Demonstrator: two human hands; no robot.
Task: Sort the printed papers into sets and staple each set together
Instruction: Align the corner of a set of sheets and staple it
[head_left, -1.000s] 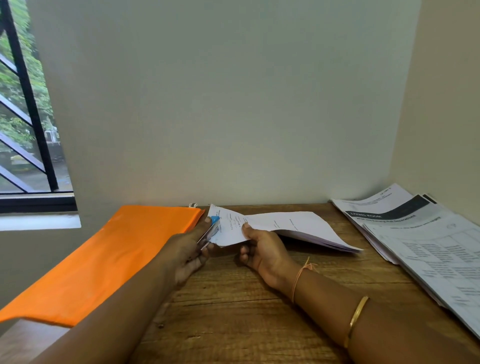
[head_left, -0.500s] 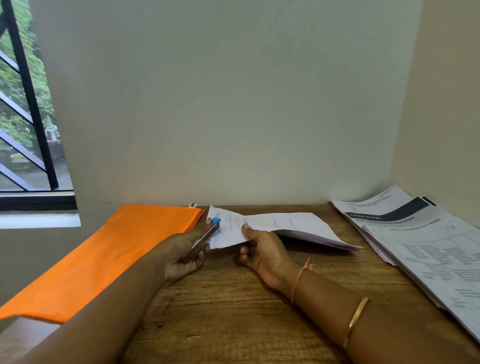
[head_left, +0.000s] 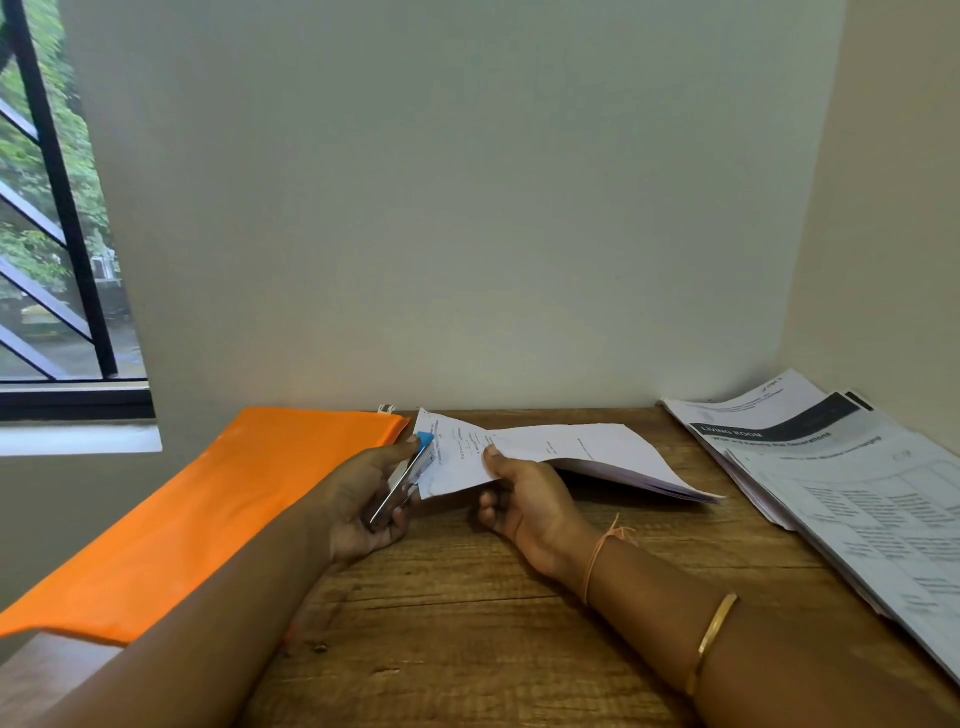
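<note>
A stapler (head_left: 408, 478) is gripped by the left hand (head_left: 363, 506) and a paper set (head_left: 571, 448) is pinched by the right hand (head_left: 524, 506), flanked by an orange folder (head_left: 208, 509) and a printed stack (head_left: 857, 483).

Two arms are shown from the forearm down to the hand, cut off by the lower edge. The left hand (head_left: 363, 504) and the left forearm (head_left: 223, 623) are shown bare. On the wrist just behind the right hand (head_left: 524, 499) a thin orange thread (head_left: 596, 561) is worn, tied in a small knot whose short loose ends are seen sticking out on the outer side. Further up the right forearm (head_left: 779, 649) a slim gold-coloured bangle (head_left: 711, 642) is worn. It is plain, smooth and narrow, and a faint shine is caught along its edge. Only part of its ring is shown, the rest being hidden behind the arm.
</note>
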